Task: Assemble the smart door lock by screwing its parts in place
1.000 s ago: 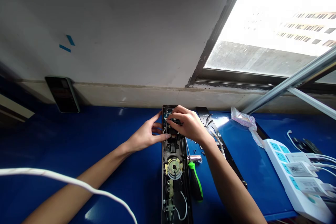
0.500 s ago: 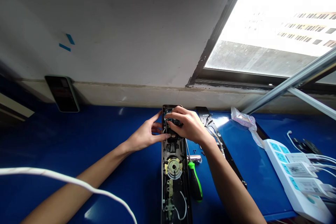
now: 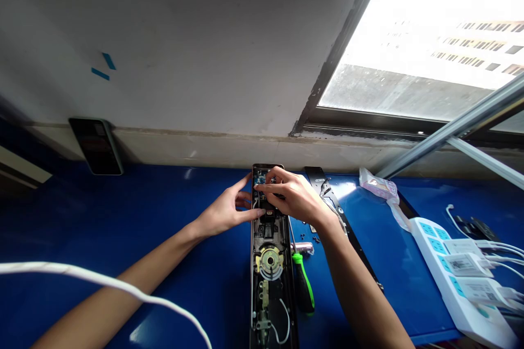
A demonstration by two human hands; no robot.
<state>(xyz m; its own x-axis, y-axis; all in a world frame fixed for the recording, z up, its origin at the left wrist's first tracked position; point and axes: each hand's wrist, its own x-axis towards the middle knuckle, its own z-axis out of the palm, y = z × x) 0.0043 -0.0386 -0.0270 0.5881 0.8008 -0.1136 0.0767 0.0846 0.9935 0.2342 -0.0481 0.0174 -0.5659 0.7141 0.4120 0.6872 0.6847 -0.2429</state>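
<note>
A long, narrow electronic door lock [image 3: 271,240], its casing open, lies lengthwise in front of me on the blue table. Inside show a round brass-coloured part [image 3: 269,261], a white wire [image 3: 287,322] and, at the far end, a blue circuit board [image 3: 259,179]. My left hand [image 3: 229,210] grips the casing's left side, thumb over the edge beside a small connector. Over the circuit board, my right hand [image 3: 292,191] has its fingers bent together, the index fingertip at the left edge by a thin wire. What those fingers pinch is too small to make out.
Right of the lock lie a green-and-black screwdriver [image 3: 303,286], loose screws [image 3: 316,239] and a long black plate [image 3: 360,253] with cables. A white power strip [image 3: 446,278] with plugged chargers stands farther right. A phone [image 3: 97,146] leans on the wall; a white cable [image 3: 123,285] crosses my left forearm.
My right hand's fingers have shifted slightly over the circuit board, the index finger now stretching to the left edge and uncovering more of the board. My left hand has stayed in place.
</note>
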